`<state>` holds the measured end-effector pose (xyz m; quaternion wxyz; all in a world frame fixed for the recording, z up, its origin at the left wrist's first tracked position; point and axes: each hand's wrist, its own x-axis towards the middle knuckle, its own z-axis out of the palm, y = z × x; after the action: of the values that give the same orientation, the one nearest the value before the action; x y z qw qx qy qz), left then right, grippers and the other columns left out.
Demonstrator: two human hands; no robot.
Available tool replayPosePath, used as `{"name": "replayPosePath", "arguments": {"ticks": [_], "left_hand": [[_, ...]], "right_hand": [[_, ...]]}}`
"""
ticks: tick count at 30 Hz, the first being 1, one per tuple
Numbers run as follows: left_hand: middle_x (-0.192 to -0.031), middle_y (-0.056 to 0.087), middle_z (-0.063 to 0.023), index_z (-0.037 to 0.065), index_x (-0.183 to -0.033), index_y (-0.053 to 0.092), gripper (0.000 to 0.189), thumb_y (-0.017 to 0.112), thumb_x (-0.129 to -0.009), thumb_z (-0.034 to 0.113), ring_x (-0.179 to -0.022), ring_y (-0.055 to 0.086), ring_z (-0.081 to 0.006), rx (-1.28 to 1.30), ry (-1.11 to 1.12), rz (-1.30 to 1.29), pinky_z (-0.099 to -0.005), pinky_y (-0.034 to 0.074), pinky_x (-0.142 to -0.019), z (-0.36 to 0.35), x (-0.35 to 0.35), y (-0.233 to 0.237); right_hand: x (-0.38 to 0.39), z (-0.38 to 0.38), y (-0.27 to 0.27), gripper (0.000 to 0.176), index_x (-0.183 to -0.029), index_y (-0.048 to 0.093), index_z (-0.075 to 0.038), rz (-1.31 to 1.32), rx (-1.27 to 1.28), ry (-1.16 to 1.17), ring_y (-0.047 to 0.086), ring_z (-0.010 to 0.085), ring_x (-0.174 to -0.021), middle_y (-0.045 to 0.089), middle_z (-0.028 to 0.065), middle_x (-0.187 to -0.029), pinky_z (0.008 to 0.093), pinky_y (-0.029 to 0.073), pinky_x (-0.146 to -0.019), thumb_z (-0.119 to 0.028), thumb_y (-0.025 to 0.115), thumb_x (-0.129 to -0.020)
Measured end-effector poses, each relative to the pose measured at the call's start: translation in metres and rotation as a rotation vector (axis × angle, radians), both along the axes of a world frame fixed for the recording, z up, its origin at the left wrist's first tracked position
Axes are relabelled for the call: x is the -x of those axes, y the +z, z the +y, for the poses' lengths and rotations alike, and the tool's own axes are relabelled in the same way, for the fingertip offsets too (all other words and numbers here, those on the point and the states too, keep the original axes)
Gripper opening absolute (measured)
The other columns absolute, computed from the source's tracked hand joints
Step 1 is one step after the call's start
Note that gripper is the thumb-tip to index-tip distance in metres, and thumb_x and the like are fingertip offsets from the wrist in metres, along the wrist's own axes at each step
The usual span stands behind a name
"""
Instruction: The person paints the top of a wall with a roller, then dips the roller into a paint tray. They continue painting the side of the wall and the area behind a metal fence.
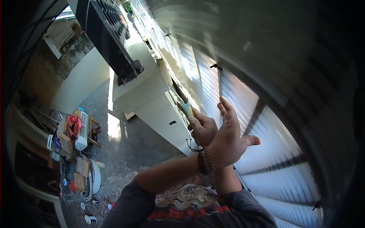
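Observation:
My left hand (229,138), with bracelets at the wrist, is crossed over my right wrist. Its fingers point up and its thumb sticks out to the right; it holds nothing. Behind it, my right hand (204,128) grips a putty knife (186,108) with a pale, smeared handle. The flared end of the knife points up and left, right at the top edge of a plastered wall (157,108). Close beyond my left fingers stands a translucent corrugated sheet (243,114). Part of my right hand is hidden by the left.
A dark metal grille (110,41) leans over the wall top. Black ties (216,67) stick out along the sheet's frame. Far below on the concrete floor (131,146) are cardboard boxes (80,181), a white tub (96,176), red cords (73,126) and a small bucket (90,219).

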<state>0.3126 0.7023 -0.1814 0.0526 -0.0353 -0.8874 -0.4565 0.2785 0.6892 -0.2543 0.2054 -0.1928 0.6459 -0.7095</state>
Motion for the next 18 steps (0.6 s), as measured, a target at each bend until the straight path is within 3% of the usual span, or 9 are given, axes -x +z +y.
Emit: {"name": "replayPosePath", "arguments": {"ticks": [1,4,6,10,12,13,17,18], "left_hand": [[-0.136,-0.006,-0.0531,-0.014,-0.134,-0.027,0.125,0.076,-0.077,0.029,-0.135,-0.003,-0.0572,0.004,0.1,-0.045,-0.0514,0.009,-0.115,0.008,-0.006,0.012],[-0.137,-0.005,-0.0518,-0.014,-0.135,-0.025,0.125,0.077,-0.077,0.028,-0.136,-0.003,-0.0559,-0.086,0.029,0.051,-0.0501,0.009,-0.115,0.001,-0.003,-0.008],[-0.138,-0.004,-0.0511,-0.014,-0.136,-0.024,0.123,0.076,-0.077,0.028,-0.136,-0.003,-0.055,-0.116,0.036,0.037,-0.0495,0.009,-0.115,0.002,-0.005,-0.005],[-0.14,-0.002,-0.0489,-0.013,-0.138,-0.02,0.118,0.074,-0.08,0.028,-0.137,-0.001,-0.0533,-0.17,0.031,0.064,-0.0482,0.01,-0.115,0.002,-0.006,-0.01],[-0.141,-0.001,-0.048,-0.013,-0.138,-0.02,0.116,0.072,-0.081,0.029,-0.138,0.0,-0.0529,-0.182,0.034,0.053,-0.0486,0.01,-0.115,0.007,-0.01,-0.009],[-0.142,0.0,-0.0471,-0.012,-0.139,-0.02,0.114,0.071,-0.083,0.029,-0.138,0.001,-0.0525,-0.186,0.038,0.051,-0.049,0.011,-0.115,0.009,-0.012,-0.009],[-0.143,0.003,-0.046,-0.012,-0.14,-0.017,0.109,0.068,-0.085,0.029,-0.138,0.004,-0.053,-0.17,0.035,0.095,-0.0497,0.013,-0.114,0.01,-0.015,-0.013],[-0.142,0.005,-0.0463,-0.011,-0.141,-0.013,0.108,0.068,-0.085,0.031,-0.138,0.005,-0.0535,-0.205,0.04,0.118,-0.05,0.015,-0.114,0.012,-0.017,-0.014]], "right_hand": [[-0.007,0.007,-0.001,0.044,-0.135,0.049,-0.004,-0.008,-0.005,0.0,0.047,0.005,-0.055,0.056,0.0,-0.073,0.0212,0.038,-0.045,-0.024,0.052,-0.096],[-0.021,0.02,-0.015,0.046,-0.137,0.047,-0.004,-0.049,-0.063,0.009,0.045,0.0038,-0.055,0.056,-0.0014,-0.073,0.0194,0.038,-0.048,-0.025,0.053,-0.096],[-0.024,0.017,-0.052,0.047,-0.138,0.046,-0.004,0.265,0.072,-0.082,0.044,0.0031,-0.054,0.055,-0.0029,-0.071,0.0182,0.038,-0.051,-0.026,0.053,-0.097],[-0.026,0.02,-0.013,0.046,-0.138,0.046,-0.006,0.228,0.036,-0.084,0.043,0.0028,-0.054,0.054,-0.0038,-0.07,0.0183,0.037,-0.049,-0.026,0.053,-0.097],[-0.031,0.023,0.035,0.044,-0.137,0.048,-0.008,-0.124,-0.002,0.009,0.043,0.003,-0.053,0.054,-0.0041,-0.071,0.0188,0.038,-0.048,-0.026,0.054,-0.097],[-0.019,0.011,-0.004,0.044,-0.137,0.048,-0.009,0.031,-0.02,0.003,0.042,0.0031,-0.053,0.054,-0.004,-0.071,0.0195,0.038,-0.047,-0.026,0.053,-0.097],[-0.041,0.034,-0.016,0.046,-0.138,0.046,-0.008,0.07,-0.022,-0.051,0.043,0.0031,-0.055,0.054,-0.0035,-0.072,0.0193,0.038,-0.049,-0.027,0.054,-0.097],[-0.046,0.041,-0.025,0.049,-0.139,0.044,-0.007,0.025,0.079,-0.049,0.044,0.0032,-0.057,0.054,-0.0029,-0.074,0.0192,0.039,-0.051,-0.028,0.056,-0.096]]}}
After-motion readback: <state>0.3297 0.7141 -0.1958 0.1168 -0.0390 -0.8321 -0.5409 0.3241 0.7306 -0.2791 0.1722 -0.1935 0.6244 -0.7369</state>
